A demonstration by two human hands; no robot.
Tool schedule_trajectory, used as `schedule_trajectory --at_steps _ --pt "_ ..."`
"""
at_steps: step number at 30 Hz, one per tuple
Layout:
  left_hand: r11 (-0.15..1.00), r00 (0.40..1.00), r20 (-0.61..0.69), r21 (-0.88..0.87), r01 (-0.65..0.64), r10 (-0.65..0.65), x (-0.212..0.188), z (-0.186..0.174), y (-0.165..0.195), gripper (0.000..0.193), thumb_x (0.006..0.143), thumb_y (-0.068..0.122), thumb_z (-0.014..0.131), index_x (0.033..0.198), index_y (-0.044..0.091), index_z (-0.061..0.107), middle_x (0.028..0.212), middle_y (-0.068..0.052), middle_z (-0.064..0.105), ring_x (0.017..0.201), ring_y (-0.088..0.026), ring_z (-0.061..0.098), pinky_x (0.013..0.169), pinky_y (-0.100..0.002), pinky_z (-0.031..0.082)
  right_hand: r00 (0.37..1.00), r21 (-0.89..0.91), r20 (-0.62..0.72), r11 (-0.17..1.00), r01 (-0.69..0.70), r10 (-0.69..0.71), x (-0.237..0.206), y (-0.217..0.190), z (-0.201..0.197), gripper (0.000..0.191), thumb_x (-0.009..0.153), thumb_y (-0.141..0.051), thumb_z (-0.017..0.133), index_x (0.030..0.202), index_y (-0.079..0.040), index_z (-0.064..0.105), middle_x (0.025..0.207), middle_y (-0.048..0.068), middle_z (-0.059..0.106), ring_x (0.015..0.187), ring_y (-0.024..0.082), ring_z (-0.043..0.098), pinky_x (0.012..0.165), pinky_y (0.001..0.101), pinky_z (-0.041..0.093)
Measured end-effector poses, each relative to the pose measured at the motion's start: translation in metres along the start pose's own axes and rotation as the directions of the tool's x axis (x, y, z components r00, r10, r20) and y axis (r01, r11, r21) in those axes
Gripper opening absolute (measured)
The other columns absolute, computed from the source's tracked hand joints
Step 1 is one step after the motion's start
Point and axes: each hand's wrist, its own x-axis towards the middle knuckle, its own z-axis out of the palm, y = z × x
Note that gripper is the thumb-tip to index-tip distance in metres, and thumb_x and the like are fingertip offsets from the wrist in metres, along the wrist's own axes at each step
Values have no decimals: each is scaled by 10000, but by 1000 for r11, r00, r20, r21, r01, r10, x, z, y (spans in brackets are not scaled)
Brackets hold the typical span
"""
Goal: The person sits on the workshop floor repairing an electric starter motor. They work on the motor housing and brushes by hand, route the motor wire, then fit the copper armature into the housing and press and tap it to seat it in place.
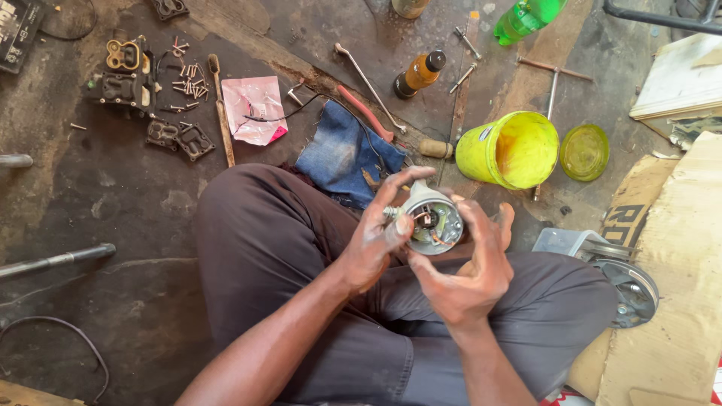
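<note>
A round grey metal engine part [432, 220], open on top with small wires and contacts inside, is held above my lap. My left hand [376, 237] grips its left side, thumb and fingers wrapped round the housing. My right hand [470, 267] cups it from the right and below, fingers spread along its rim. Both hands are greasy. My legs in dark trousers [278, 248] lie crossed beneath.
On the dirty floor lie a blue denim rag [342, 154], a yellow plastic cup [511, 149] with its lid [584, 152], an orange bottle [418, 74], a green bottle [526, 16], wrenches, a red-handled tool [366, 113], carburettor parts and screws [143, 83], pink paper [254, 109], cardboard [677, 248] at right.
</note>
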Motion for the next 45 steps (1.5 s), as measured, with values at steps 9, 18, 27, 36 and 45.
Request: schedule_trajectory --at_steps 9,18,27,36,45 --pt "982 984 -78 115 -150 159 -1 -17 -21 703 1070 595 568 1441 0 539 1264 -115 654 1210 -174 634 1090 -348 506 993 50 4 992 115 -116 -2 -17 3 800 697 -198 943 1342 46 536 1345 201 623 1283 337 622 1140 500 478" --pt "993 997 -35 -89 -75 72 3 -13 -10 742 1057 632 472 1459 8 472 1215 -176 683 1120 -211 692 967 -367 590 991 -86 119 994 71 -60 28 -35 -38 329 761 -73 870 1074 -56 770 1358 184 636 1231 340 619 952 372 530" --pt "995 995 -43 -29 -93 91 1 -11 -6 736 1059 645 448 1425 7 490 1268 -124 660 1168 -192 675 1006 -343 573 970 -115 189 978 176 -152 44 -42 -40 350 720 -46 863 1058 -79 773 1318 126 666 1266 328 618 1083 429 510" --pt "991 996 -59 124 -57 64 2 -12 -8 665 1093 593 450 1453 42 540 1158 -48 622 1043 -109 598 935 -282 515 942 -194 303 959 207 -142 55 -31 -31 277 717 -91 863 979 -67 773 1318 112 668 1266 342 591 1110 465 446" --pt "971 996 -58 232 -52 68 2 -12 -5 597 1118 527 414 1442 41 537 1192 -31 611 1092 -98 563 1003 -281 477 938 -257 334 948 187 -94 60 -29 -24 207 714 -61 827 909 -71 760 1279 84 685 1278 330 588 1084 459 437"
